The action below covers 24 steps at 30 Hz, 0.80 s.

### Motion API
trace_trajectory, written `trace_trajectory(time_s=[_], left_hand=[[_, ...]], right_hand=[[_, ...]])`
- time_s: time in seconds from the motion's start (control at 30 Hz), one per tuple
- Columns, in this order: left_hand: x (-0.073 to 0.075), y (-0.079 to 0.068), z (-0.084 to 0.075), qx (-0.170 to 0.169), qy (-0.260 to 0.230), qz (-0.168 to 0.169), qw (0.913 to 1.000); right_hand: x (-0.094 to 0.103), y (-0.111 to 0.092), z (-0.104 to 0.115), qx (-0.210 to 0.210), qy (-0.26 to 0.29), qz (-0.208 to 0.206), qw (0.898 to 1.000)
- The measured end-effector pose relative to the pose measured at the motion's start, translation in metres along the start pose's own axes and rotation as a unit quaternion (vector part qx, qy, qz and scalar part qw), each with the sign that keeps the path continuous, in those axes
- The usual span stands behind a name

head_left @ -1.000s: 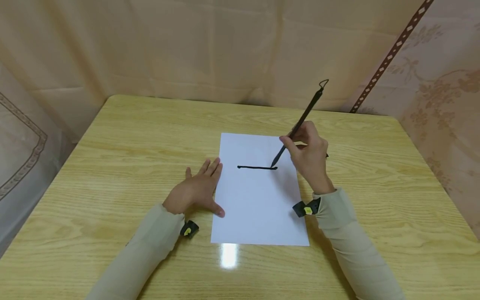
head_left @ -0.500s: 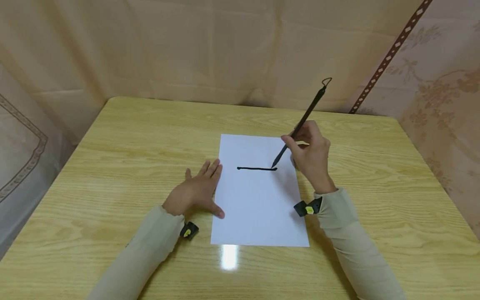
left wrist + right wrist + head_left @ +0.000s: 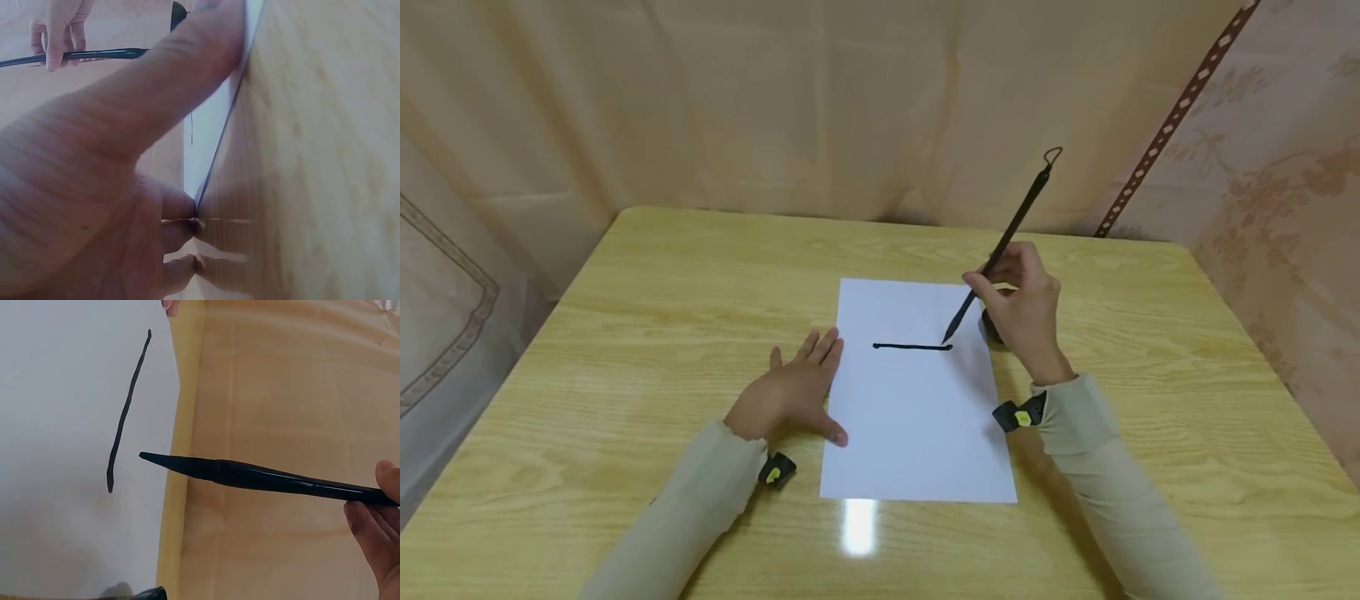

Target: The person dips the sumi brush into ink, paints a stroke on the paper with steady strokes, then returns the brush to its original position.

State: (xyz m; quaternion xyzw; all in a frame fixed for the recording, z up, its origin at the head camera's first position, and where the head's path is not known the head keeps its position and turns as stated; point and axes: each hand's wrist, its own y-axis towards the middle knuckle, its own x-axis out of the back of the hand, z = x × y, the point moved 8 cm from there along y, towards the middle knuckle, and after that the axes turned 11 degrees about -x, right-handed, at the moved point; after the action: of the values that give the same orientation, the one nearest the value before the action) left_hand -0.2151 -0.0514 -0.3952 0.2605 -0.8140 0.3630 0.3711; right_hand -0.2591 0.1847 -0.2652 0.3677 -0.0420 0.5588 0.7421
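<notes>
My right hand (image 3: 1024, 304) pinches a black calligraphy brush (image 3: 1017, 215) with a hanging loop at its top end. The brush slants, its tip (image 3: 150, 456) off the paper near the right end of a drawn line in the right wrist view. That black stroke (image 3: 912, 347) runs straight across the upper half of a white sheet of paper (image 3: 917, 433). At the sheet's left edge my left hand (image 3: 793, 390) rests with fingers spread, fingertips and thumb on the margin. In the left wrist view its thumb (image 3: 181, 69) reaches over the paper's edge.
A dark, rounded object (image 3: 991, 327) stands at the sheet's right edge, partly hidden behind my right hand. The wooden table (image 3: 625, 333) bears the sheet. Beige curtains (image 3: 737, 100) hang behind the table's far edge, and patterned cloth (image 3: 1285, 167) covers the right side.
The head view has tilted up slightly, so the table and sheet sit lower. My right hand and brush have shifted slightly away from the line; the stroke looks the same. My left hand stays put.
</notes>
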Motion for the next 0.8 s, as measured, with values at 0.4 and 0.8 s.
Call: trace_trajectory(time_s=[0.4, 0.8], left_hand=[[-0.001, 0.000, 0.001, -0.004, 0.008, -0.008, 0.9999], [0.005, 0.001, 0.001, -0.007, 0.017, -0.016, 0.9997]], right_hand=[[0.017, 0.014, 0.003, 0.027, -0.020, 0.011, 0.999], [0.040, 0.019, -0.001, 0.064, 0.054, 0.053, 0.995]])
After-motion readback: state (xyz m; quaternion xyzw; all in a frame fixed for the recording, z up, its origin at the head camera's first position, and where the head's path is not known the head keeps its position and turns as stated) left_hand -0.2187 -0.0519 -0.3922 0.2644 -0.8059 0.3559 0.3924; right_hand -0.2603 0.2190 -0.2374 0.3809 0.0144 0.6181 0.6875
